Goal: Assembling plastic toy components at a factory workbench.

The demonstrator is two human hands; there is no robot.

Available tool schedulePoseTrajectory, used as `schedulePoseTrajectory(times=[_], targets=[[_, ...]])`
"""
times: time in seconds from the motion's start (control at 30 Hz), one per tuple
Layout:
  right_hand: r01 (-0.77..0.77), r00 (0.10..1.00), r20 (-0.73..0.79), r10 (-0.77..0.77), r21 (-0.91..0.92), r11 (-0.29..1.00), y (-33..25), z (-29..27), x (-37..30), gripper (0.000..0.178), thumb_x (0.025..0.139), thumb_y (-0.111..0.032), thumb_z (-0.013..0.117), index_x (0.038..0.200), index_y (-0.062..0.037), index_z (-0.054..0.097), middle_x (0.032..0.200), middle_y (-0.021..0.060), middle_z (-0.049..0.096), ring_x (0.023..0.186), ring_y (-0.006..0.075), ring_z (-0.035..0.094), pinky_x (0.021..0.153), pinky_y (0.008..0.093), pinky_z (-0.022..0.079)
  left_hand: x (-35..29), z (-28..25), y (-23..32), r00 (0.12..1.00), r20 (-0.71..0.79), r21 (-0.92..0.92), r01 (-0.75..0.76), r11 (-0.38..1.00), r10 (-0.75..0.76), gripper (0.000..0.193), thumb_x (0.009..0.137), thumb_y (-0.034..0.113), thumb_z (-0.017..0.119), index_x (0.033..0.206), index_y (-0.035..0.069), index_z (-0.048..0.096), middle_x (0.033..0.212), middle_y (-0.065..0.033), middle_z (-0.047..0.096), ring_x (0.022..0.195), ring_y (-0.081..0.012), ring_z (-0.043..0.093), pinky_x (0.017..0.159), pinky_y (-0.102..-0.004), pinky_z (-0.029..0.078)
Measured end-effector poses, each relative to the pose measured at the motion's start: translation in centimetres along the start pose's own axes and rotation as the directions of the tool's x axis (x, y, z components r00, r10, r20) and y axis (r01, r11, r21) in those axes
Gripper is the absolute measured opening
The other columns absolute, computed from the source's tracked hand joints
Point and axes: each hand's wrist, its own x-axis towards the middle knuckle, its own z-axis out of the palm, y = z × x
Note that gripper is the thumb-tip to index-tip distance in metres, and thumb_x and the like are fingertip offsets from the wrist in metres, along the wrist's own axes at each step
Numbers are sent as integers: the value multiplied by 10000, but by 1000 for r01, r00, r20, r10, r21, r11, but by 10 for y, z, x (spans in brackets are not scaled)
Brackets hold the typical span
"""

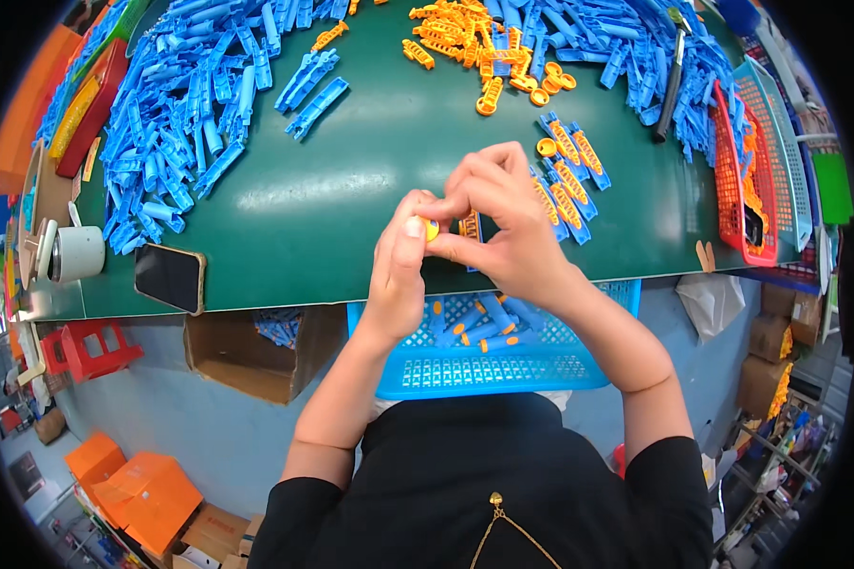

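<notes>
Above the near edge of the green table, my left hand [400, 266] and my right hand [512, 223] meet at the fingertips. A small yellow round cap [433, 230] shows pinched between them, my left thumb lying against it. My right thumb and forefinger close on it from the other side. Fingers hide whatever else is gripped there. Through the gap inside my right hand shows a blue piece with an orange ribbed insert [471, 226]; whether it is held or lies on the table, I cannot tell. Beside my right hand lie several blue half-shells with orange inserts [567, 180].
Blue part heaps [185, 104] fill the far left and far right; orange ribbed parts [446, 33] lie between. A phone [169, 277] and grey cup [76, 253] sit left. A hammer [672, 85] and red basket [731, 180] are right. Below hangs a blue basket [493, 375] with blue tubes.
</notes>
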Motion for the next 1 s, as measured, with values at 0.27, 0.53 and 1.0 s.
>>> schedulePoseTrajectory(times=[0.27, 0.53, 1.0], targets=[[-175, 967, -159, 198, 146, 974, -12, -45, -14, 408, 666, -143, 757, 1047, -65, 631, 803, 26, 536, 794, 142, 485, 768, 263, 403, 6, 1, 0, 994, -66, 76, -85, 993, 90, 310, 915, 298, 408, 721, 56, 409, 713, -26, 387, 694, -105, 345, 639, -239, 297], [-239, 911, -311, 273, 144, 960, 27, -108, -35, 179, 835, -94, 622, 981, 7, 641, 829, 23, 580, 773, 76, 512, 725, 206, 404, -8, 4, 15, 993, -75, 169, 100, 981, -88, 364, 907, 340, 402, 816, 13, 535, 633, -12, 423, 558, -87, 365, 561, -247, 301], [-174, 951, -301, -77, -722, 670, 157, -128, 37, 183, 711, -114, 677, 893, -129, 683, 898, 39, 520, 925, 249, 480, 781, 332, 431, 26, 6, 48, 776, 630, 776, -630, 5, -14, 193, 754, 128, 666, 918, 74, 581, 1171, -40, 548, 1164, -330, 401, 993, -481, 304]])
